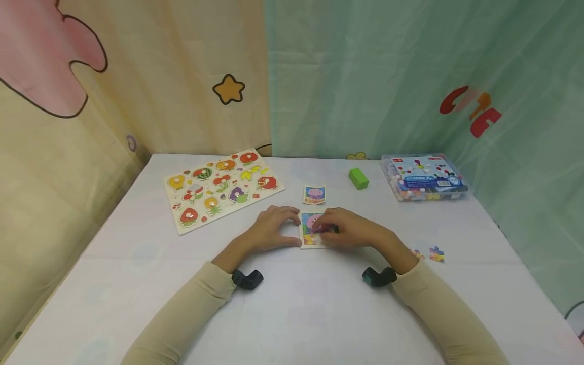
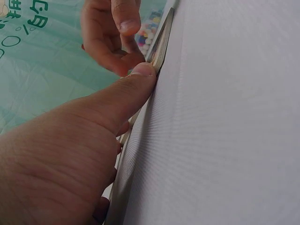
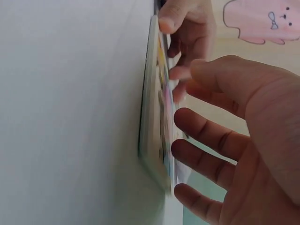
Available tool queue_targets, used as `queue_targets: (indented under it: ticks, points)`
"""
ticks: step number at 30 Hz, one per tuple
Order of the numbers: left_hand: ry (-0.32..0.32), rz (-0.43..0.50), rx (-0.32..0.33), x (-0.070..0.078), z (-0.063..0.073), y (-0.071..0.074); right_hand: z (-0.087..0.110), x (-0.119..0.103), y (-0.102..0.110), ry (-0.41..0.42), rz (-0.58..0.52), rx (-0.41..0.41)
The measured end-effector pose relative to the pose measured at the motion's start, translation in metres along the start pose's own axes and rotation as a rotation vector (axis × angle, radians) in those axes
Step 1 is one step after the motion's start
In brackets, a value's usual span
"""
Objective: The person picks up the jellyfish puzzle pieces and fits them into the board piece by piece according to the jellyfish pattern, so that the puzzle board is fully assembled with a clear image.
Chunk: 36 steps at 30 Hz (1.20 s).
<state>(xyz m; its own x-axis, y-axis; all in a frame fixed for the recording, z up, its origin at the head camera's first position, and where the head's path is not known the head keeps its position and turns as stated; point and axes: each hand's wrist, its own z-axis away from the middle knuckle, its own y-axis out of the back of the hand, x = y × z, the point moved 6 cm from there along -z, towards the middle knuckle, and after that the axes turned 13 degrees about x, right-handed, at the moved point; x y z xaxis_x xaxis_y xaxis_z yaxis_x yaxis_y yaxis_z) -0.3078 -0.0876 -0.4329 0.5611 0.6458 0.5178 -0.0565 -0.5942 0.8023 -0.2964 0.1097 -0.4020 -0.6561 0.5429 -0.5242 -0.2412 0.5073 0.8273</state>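
A small jigsaw board [image 1: 307,241] with a pink cartoon figure lies flat on the white table between both hands. My left hand [image 1: 272,229] holds its left side, thumb near the lower corner and fingers near the upper one. In the left wrist view the thumb [image 2: 133,86] rests against the board's edge. My right hand [image 1: 349,228] is over the right part of the board and hides much of it. The right wrist view shows that hand's fingers [image 3: 206,136] spread, with fingertips close over the picture and no piece visible between them.
A small picture card [image 1: 315,194] lies just behind the board. Loose jigsaw pieces [image 1: 436,254] are by the right forearm. A fruit puzzle board [image 1: 223,190] lies at the back left, a green block [image 1: 358,178] and a clear box of beads [image 1: 424,177] at the back right.
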Motion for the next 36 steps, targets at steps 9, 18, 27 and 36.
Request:
queue_targets:
  ticks: [9,18,27,36]
  points:
    - [-0.002,-0.031,-0.004,0.002,-0.002,0.002,0.079,0.044,0.054,-0.259,0.005,0.128]
    - [0.004,-0.006,-0.011,0.001,-0.003,0.002,0.167,0.074,0.096,-0.29,0.153,0.253]
    - [0.002,-0.009,0.0,0.002,-0.002,0.001,0.186,0.089,0.092,-0.35,0.074,0.269]
    - [0.005,-0.005,-0.003,0.003,-0.001,0.001,0.188,0.087,0.092,-0.366,0.085,0.281]
